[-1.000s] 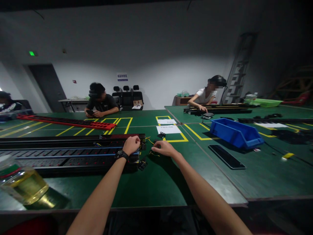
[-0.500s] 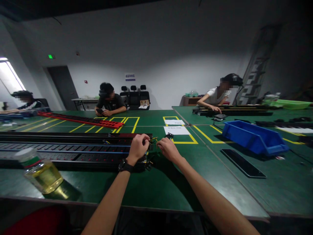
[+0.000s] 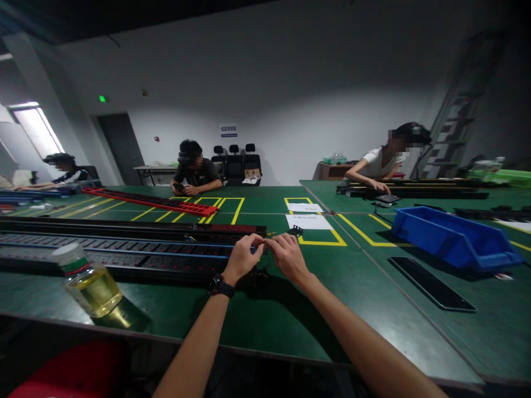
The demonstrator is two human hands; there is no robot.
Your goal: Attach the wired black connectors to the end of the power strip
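My left hand (image 3: 244, 257), with a black watch (image 3: 216, 284) on its wrist, is closed at the right end of a long black rail-like strip (image 3: 166, 257). My right hand (image 3: 289, 255) is closed beside it, just past that end. Thumbs and fingers of both hands are pinched, and their tips meet. Whatever small piece they hold is hidden by the fingers. Thin yellow-green wires (image 3: 271, 234) show just behind the fingertips. A small black bracket-like part (image 3: 296, 231) lies beyond my right hand.
A bottle of yellow liquid (image 3: 93, 287) stands at the left front. On the right lie a black phone-like slab (image 3: 431, 283) and a blue bin (image 3: 452, 237). Paper sheets (image 3: 309, 222) and a red ladder-like frame (image 3: 153, 202) lie farther back. Several people sit around the tables.
My fingertips have come together, closing the gap between my hands. The left hand has moved right toward the right hand. The whole view has turned slightly left.
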